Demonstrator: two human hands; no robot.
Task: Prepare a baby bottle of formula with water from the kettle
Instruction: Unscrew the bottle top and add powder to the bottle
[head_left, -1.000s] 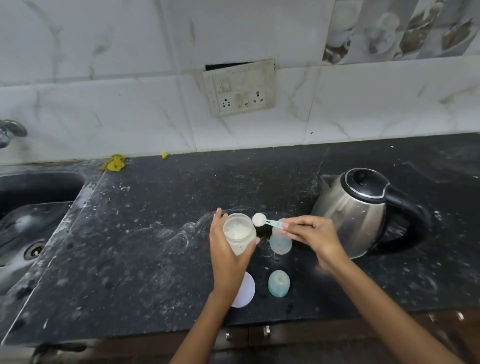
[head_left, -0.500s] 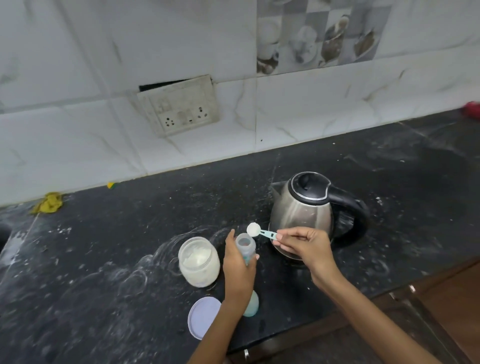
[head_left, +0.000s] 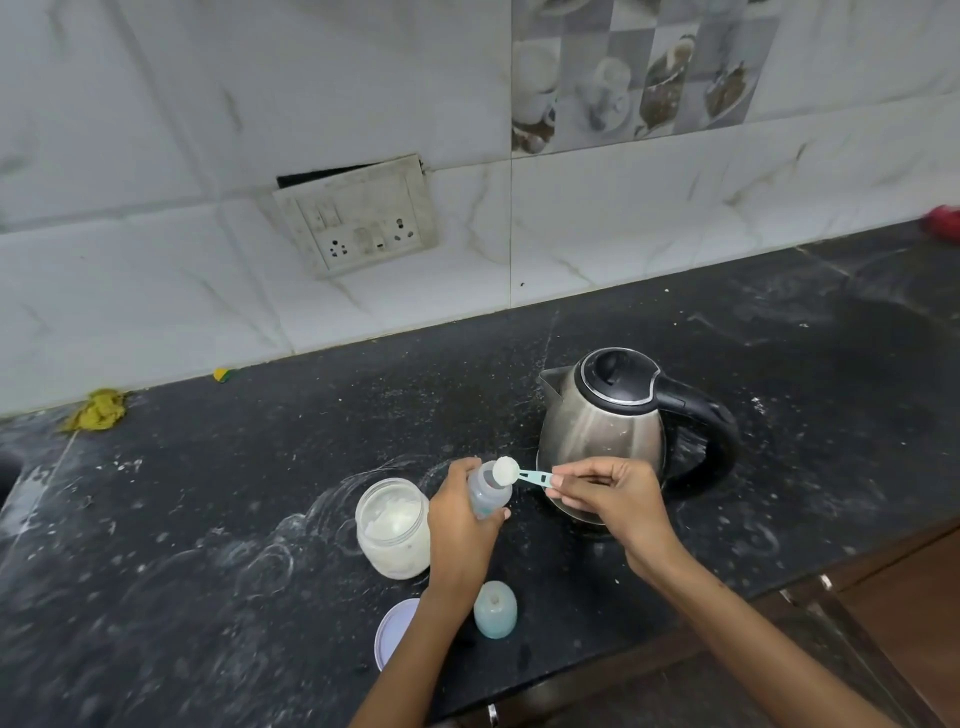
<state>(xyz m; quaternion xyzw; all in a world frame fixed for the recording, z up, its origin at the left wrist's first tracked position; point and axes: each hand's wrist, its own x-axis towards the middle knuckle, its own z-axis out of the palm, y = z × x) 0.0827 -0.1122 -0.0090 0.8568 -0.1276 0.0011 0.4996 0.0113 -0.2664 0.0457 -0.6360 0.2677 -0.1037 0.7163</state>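
White marble-look tiles run along the wall behind a black stone worktop (head_left: 208, 519) that is dusted with pale powder and ring marks. A grubby switch and socket plate (head_left: 358, 218) is set into the tiles.

The baby bottle (head_left: 485, 493) is small, clear and bluish, with no teat on it; its open mouth points up and a little away from me. It is off the worktop, just in front of the kettle (head_left: 605, 431), which is brushed steel with a black lid and a black handle turned to the right. Just left of the bottle stands the open formula jar (head_left: 392, 527), clear glass with white powder inside. Its pale lid (head_left: 395, 631) lies flat near the worktop's front edge, partly hidden by my forearm, and the blue-green bottle cap (head_left: 495, 609) stands beside it.

My left hand (head_left: 460, 535) is wrapped around the bottle, fingers curled behind it and thumb across the front, holding it upright. My right hand (head_left: 610, 501) pinches the end of the turquoise scoop (head_left: 519, 474) between thumb and fingertips, the other fingers folded in. The scoop's bowl is heaped with white powder and sits right over the bottle's mouth; I cannot tell whether it touches the rim.

A yellow rag (head_left: 98, 410) lies by the wall at the far left.
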